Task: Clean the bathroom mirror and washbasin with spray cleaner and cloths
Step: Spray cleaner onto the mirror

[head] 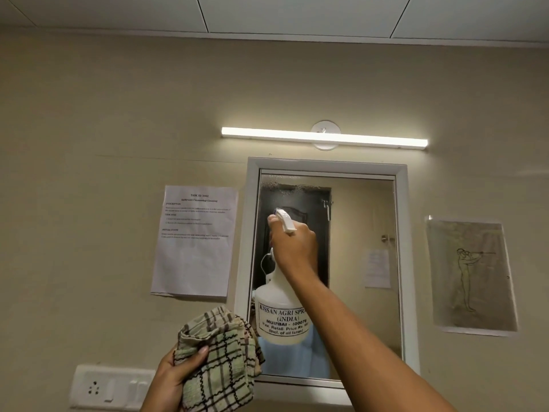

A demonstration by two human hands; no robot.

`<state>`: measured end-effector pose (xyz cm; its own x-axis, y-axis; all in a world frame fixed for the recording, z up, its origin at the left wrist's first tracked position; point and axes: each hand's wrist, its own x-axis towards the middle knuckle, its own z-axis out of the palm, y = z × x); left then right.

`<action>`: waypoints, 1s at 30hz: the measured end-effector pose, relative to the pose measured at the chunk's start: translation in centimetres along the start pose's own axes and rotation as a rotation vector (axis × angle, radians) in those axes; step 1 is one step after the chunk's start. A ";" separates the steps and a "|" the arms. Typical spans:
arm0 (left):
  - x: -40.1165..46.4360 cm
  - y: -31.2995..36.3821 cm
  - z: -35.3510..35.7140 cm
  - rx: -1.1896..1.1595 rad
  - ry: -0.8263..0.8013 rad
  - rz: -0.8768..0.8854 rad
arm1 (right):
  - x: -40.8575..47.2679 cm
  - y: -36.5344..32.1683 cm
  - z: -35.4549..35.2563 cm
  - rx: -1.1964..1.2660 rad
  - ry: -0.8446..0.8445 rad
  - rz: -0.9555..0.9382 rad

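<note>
Right hand [294, 248] fingers grasp trigger of white spray bottle [280, 310], raised upright before mirror [362, 233]; contents not discernible. Left hand [170, 379] fingers clutch bunched checked cloth [219, 358] beside mirror's lower-left corner. Droplets mist upper glass

Fine print on the white paper notice [194, 240] taped left of the mirror: too small to read. Translucent white plastic spray bottle [279, 316] label partly covered by the right forearm. Left wrist cut off by the bottom edge. Washbasin out of view.
</note>
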<state>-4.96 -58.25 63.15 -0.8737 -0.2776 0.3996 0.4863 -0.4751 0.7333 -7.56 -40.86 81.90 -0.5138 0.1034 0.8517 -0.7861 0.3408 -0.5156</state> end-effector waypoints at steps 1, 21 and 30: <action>-0.1 -0.1 -0.1 -0.002 -0.007 0.001 | -0.3 0.1 0.0 -0.008 -0.006 -0.004; -0.4 -2.2 7.4 -0.067 -0.179 -0.075 | -2.6 3.3 -9.9 -0.113 0.121 0.134; -0.3 -3.6 12.8 -0.037 -0.212 -0.110 | -3.7 6.2 -17.0 -0.178 0.203 0.218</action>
<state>-6.59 -45.82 67.41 -0.9028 -0.0429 0.4280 0.3851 -0.5240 0.7597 -4.69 -23.24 77.11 -0.5702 0.3690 0.7340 -0.5842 0.4461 -0.6780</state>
